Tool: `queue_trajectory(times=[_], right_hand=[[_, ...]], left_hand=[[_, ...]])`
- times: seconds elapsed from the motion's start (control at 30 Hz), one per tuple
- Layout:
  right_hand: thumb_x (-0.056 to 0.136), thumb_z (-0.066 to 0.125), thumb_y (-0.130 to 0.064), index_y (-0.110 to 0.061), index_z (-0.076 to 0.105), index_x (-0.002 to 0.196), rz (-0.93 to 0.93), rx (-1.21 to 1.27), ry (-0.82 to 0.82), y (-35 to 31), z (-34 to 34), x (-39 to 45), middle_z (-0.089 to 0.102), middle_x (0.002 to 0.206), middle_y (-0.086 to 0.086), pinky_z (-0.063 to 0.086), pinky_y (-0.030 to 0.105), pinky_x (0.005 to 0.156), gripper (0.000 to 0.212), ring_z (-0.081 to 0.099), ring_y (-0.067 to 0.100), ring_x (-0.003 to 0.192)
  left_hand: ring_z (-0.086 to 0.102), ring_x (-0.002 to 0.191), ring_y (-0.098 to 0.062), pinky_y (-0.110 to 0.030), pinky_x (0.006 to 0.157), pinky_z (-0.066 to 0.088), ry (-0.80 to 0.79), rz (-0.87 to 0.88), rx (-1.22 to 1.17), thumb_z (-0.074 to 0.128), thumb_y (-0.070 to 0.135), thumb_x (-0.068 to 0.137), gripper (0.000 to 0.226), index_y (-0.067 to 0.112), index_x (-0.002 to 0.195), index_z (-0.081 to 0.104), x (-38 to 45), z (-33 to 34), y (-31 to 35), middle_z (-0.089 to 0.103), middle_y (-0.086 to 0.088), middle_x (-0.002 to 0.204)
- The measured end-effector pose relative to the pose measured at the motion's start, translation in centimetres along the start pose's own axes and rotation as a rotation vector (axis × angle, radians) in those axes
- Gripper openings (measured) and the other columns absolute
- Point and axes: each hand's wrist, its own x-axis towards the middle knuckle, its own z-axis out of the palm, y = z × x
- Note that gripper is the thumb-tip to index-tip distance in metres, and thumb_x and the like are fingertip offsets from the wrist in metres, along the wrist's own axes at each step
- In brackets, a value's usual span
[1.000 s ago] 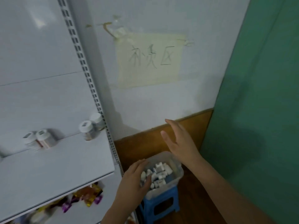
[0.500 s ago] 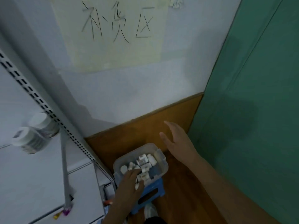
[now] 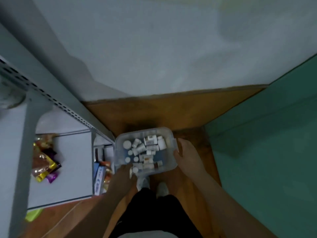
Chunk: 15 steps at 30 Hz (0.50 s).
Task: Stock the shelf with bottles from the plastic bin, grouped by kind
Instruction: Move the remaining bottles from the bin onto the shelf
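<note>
A clear plastic bin (image 3: 169, 134) sits low in front of me, holding several small white bottles (image 3: 151, 143) lying in a jumble. My left hand (image 3: 124, 174) reaches into its near left corner, fingers curled round a small white-capped bottle (image 3: 135, 169). My right hand (image 3: 186, 155) lies against the bin's right wall, fingers fairly straight, thumb at the rim. The white shelf (image 3: 73, 169) stands to the left of the bin.
A perforated grey upright (image 3: 68, 109) of the shelf runs diagonally down to the bin. Shiny snack packets (image 3: 44, 160) lie on the lower shelf board, with boxes (image 3: 101, 176) below. A green panel (image 3: 267, 152) closes the right side. My shoes (image 3: 162, 188) stand just behind the bin.
The view has tilted down from the wall sign to the bin. My right hand has dropped from the air onto the bin's right side. My left hand stays inside the bin.
</note>
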Motion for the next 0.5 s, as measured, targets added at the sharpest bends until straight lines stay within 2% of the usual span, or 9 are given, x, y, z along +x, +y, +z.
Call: queue_trajectory(times=[0.03,0.07,0.17,0.27,0.33,0.43,0.5], right_hand=[[0.095,0.042,-0.044,-0.017,0.056,0.117,0.014,-0.018,-0.044,0.7,1.3,0.9,0.061,0.108,0.002,0.054,0.047,0.084,0.038,0.059,0.019,0.098],[0.096,0.045,-0.039,-0.014,0.053,0.126,0.024,-0.045,-0.091,1.0,2.3,1.6,0.059,0.115,0.005,0.053,0.044,0.089,0.04,0.058,0.022,0.104],[0.098,0.052,-0.022,-0.007,0.04,0.144,0.028,-0.126,-0.164,2.8,5.1,4.6,0.05,0.137,0.01,0.045,0.033,0.1,0.049,0.05,0.025,0.123],[0.098,0.053,-0.022,-0.008,0.037,0.146,0.036,-0.197,-0.26,5.0,8.8,8.4,0.051,0.135,0.012,0.048,0.035,0.098,0.052,0.053,0.025,0.119],[0.097,0.055,-0.019,-0.007,0.038,0.144,0.06,-0.249,-0.29,6.5,11.0,11.2,0.052,0.132,0.012,0.048,0.034,0.097,0.052,0.053,0.025,0.118],[0.092,0.058,-0.013,-0.008,0.044,0.139,0.012,-0.34,-0.229,8.6,14.4,16.0,0.057,0.125,0.013,0.049,0.036,0.095,0.049,0.056,0.025,0.111],[0.09,0.06,-0.009,-0.008,0.046,0.137,-0.026,-0.38,-0.177,9.4,16.7,19.3,0.058,0.128,0.014,0.047,0.037,0.097,0.049,0.056,0.027,0.114]], left_hand=[[0.057,0.116,-0.036,-0.039,0.094,0.046,-0.007,-0.027,-0.003,0.034,0.06,0.078,0.079,0.008,0.133,0.056,0.5,0.5,-0.4,0.06,-0.018,0.127],[0.056,0.116,-0.036,-0.039,0.094,0.045,-0.022,-0.065,-0.002,0.037,0.058,0.079,0.076,0.008,0.133,0.055,1.0,1.0,-0.7,0.059,-0.018,0.126],[0.055,0.116,-0.036,-0.04,0.092,0.047,-0.032,-0.144,-0.008,0.049,0.039,0.087,0.057,0.009,0.135,0.053,3.2,2.4,-2.0,0.058,-0.018,0.126],[0.056,0.115,-0.035,-0.041,0.092,0.048,0.021,-0.195,-0.008,0.058,0.025,0.092,0.045,0.007,0.134,0.054,6.2,4.3,-3.2,0.058,-0.018,0.126],[0.059,0.112,-0.036,-0.042,0.092,0.049,0.103,-0.176,-0.015,0.055,0.022,0.092,0.04,0.004,0.128,0.059,8.7,5.4,-3.6,0.06,-0.019,0.123],[0.062,0.1,-0.037,-0.043,0.083,0.054,0.168,-0.077,0.052,0.051,0.019,0.085,0.037,0.003,0.115,0.067,12.9,7.2,-4.6,0.065,-0.017,0.11],[0.06,0.101,-0.035,-0.043,0.08,0.054,0.183,-0.029,0.111,0.056,0.013,0.087,0.031,0.005,0.115,0.065,15.9,8.3,-5.3,0.063,-0.015,0.111]])
